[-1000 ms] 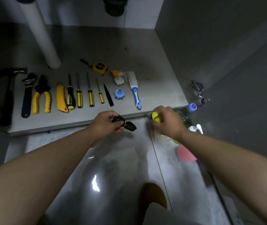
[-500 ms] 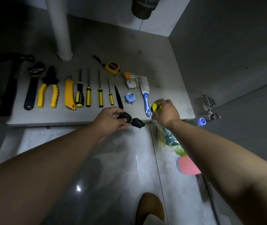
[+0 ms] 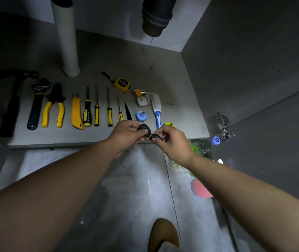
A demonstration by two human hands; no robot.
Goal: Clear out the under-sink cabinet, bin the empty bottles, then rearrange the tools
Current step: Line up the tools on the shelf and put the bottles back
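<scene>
Both hands hold one small black bundle (image 3: 148, 132) with a yellow band round its middle, at the front edge of the cabinet floor (image 3: 177, 84). My left hand (image 3: 126, 132) pinches its left end and my right hand (image 3: 172, 142) pinches its right end. A yellow roll (image 3: 169, 124) lies on the floor just behind my right hand. A row of tools lies on the cabinet floor: hammer (image 3: 12, 104), wrench (image 3: 36, 104), yellow pliers (image 3: 53, 110), yellow knife (image 3: 76, 112), several screwdrivers (image 3: 96, 113), tape measure (image 3: 122, 84), blue-handled brush (image 3: 156, 110), blue fitting (image 3: 141, 116).
A white pipe (image 3: 66, 39) and a dark drain pipe (image 3: 155, 17) come down at the back. Right of the cabinet, on the tiled room floor, lie a clear bottle with a blue cap (image 3: 216, 140), green plastic (image 3: 195, 150) and a pink lid (image 3: 200, 188). A door hinge (image 3: 223, 124) sticks out.
My right hand has let go of the yellow roll, which now lies on the cabinet floor, and has come left to pinch the black bundle that my left hand was holding.
</scene>
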